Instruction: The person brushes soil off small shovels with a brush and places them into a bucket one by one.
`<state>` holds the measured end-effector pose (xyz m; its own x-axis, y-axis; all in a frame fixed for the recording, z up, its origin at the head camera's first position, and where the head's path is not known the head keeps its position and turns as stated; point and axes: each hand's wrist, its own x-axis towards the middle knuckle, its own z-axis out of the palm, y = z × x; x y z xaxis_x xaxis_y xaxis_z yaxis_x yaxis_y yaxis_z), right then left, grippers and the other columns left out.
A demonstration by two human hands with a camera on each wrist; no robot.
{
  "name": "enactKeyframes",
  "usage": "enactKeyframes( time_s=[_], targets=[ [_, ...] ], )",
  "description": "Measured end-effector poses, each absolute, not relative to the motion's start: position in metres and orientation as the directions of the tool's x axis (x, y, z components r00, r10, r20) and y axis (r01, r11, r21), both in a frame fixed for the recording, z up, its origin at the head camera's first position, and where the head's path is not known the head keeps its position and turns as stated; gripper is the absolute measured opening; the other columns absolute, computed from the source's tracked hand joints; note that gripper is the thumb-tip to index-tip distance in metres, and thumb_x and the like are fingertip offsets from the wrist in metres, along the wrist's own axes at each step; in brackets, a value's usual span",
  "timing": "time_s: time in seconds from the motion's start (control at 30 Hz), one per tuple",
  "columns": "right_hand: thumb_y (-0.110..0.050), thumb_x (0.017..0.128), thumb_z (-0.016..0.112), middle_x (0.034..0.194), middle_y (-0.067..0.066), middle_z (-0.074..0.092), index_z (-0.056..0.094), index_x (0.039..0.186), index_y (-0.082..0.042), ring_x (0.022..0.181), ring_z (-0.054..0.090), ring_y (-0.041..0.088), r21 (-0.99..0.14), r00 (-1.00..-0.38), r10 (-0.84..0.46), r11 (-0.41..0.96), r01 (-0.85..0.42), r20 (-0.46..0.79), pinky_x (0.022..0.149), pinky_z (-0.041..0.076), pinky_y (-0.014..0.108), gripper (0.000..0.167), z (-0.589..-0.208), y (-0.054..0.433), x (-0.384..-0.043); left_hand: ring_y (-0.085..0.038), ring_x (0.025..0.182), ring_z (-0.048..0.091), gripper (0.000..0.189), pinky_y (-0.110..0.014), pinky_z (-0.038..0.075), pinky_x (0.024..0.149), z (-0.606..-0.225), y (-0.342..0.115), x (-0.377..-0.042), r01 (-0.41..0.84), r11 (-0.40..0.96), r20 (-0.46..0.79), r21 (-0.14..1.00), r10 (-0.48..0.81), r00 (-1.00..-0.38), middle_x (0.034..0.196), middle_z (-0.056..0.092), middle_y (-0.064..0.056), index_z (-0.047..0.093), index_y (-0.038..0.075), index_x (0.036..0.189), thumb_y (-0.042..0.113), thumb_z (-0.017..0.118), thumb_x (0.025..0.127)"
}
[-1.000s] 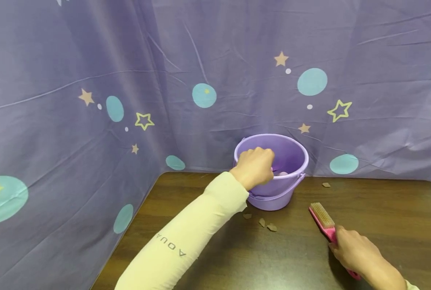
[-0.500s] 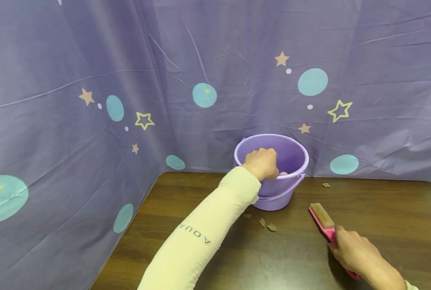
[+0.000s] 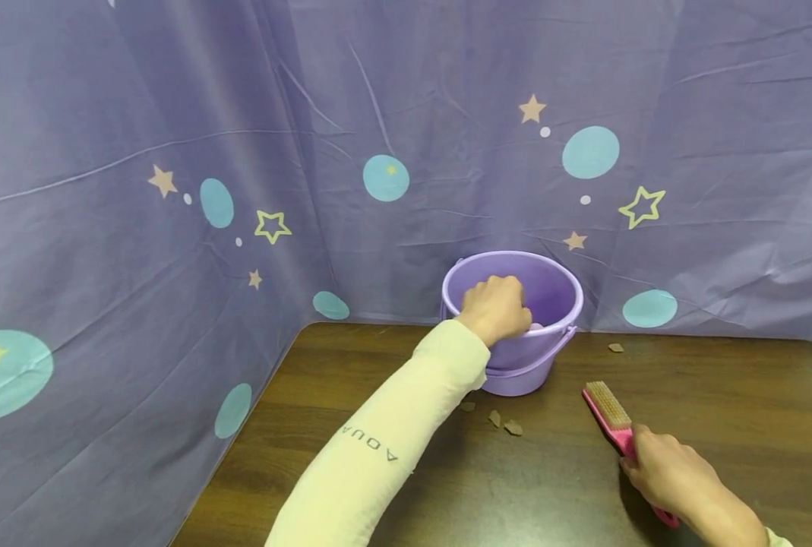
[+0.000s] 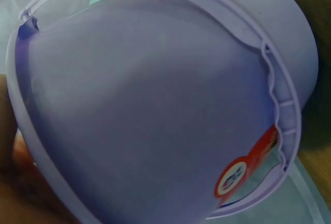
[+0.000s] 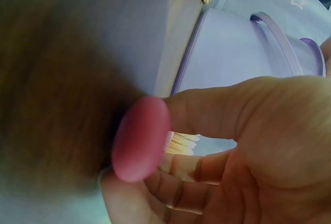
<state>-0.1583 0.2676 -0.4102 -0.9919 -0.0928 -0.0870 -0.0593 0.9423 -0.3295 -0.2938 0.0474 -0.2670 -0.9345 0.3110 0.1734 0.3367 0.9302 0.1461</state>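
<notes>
A purple bucket (image 3: 523,357) stands near the back of the wooden table, its handle folded down. My left hand (image 3: 494,308) reaches over the near rim, knuckles up; the fingertips are hidden inside, so what they hold cannot be seen. A small pale pink thing (image 3: 535,327) shows in the bucket beside that hand. In the left wrist view the bucket's wall (image 4: 145,100) fills most of the picture. My right hand (image 3: 675,471) grips a pink-handled brush (image 3: 609,414) over the table's right side. Its pink handle end (image 5: 140,140) shows between thumb and fingers in the right wrist view.
Several small tan flakes (image 3: 513,428) lie in front of the bucket, and another flake (image 3: 615,348) lies to its right near the back edge. A patterned purple curtain (image 3: 412,114) hangs behind and left of the table (image 3: 549,494).
My left hand has shifted a little to the right along the bucket, and its forearm swung right with it. A purple bit seen beside the fingers is no longer visible. The right hand stayed put.
</notes>
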Motion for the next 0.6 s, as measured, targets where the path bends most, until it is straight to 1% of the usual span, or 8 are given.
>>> enactKeyframes(
  time_s=[0.07,0.13,0.27,0.4,0.6],
  targets=[
    [-0.020,0.085,0.065,0.080,0.017,0.060,0.052,0.098,0.004,0.066,0.058,0.032,-0.328,-0.991,-0.093,0.943,-0.057,-0.097,0.052,0.044,0.050,0.030,-0.411,0.268,-0.158,-0.018,0.070,0.059,0.020,-0.036,0.046,0.060,-0.268,0.046,-0.294,0.377,0.909,0.221,0.177,0.337,-0.915,0.078,0.063,0.002,0.062,0.024,0.062,0.033,0.065,0.081],
    [-0.020,0.085,0.065,0.081,0.017,0.060,0.052,0.098,0.004,0.066,0.058,0.033,-0.327,-0.991,-0.094,0.944,-0.056,-0.100,0.053,0.044,0.050,0.030,-0.410,0.268,-0.159,-0.016,0.070,0.058,0.019,-0.034,0.046,0.061,-0.269,0.045,-0.294,0.408,0.891,0.265,0.199,0.352,-0.898,0.077,0.062,0.004,0.063,0.025,0.064,0.031,0.063,0.082],
    [-0.021,0.085,0.064,0.081,0.016,0.060,0.052,0.098,0.004,0.067,0.058,0.032,-0.327,-0.989,-0.097,0.943,-0.057,-0.110,0.053,0.044,0.050,0.030,-0.410,0.269,-0.159,-0.016,0.075,0.059,0.015,-0.032,0.047,0.062,-0.270,0.044,-0.291,0.446,0.871,0.320,0.204,0.371,-0.872,0.080,0.060,0.005,0.066,0.023,0.074,0.035,0.063,0.083],
    [-0.021,0.086,0.064,0.080,0.014,0.059,0.052,0.098,0.004,0.066,0.057,0.030,-0.327,-0.989,-0.096,0.944,-0.054,-0.116,0.052,0.044,0.049,0.031,-0.410,0.268,-0.159,-0.014,0.078,0.057,0.013,-0.032,0.046,0.064,-0.270,0.044,-0.287,0.455,0.870,0.341,0.192,0.375,-0.862,0.084,0.056,0.005,0.068,0.022,0.084,0.035,0.063,0.083],
    [-0.020,0.085,0.064,0.078,0.011,0.058,0.052,0.099,0.004,0.064,0.055,0.029,-0.328,-0.989,-0.091,0.943,-0.048,-0.118,0.052,0.044,0.047,0.031,-0.409,0.268,-0.158,-0.014,0.078,0.055,0.014,-0.031,0.046,0.064,-0.269,0.043,-0.283,0.452,0.873,0.370,0.181,0.365,-0.854,0.085,0.052,0.006,0.068,0.022,0.092,0.032,0.062,0.084]
  ],
)
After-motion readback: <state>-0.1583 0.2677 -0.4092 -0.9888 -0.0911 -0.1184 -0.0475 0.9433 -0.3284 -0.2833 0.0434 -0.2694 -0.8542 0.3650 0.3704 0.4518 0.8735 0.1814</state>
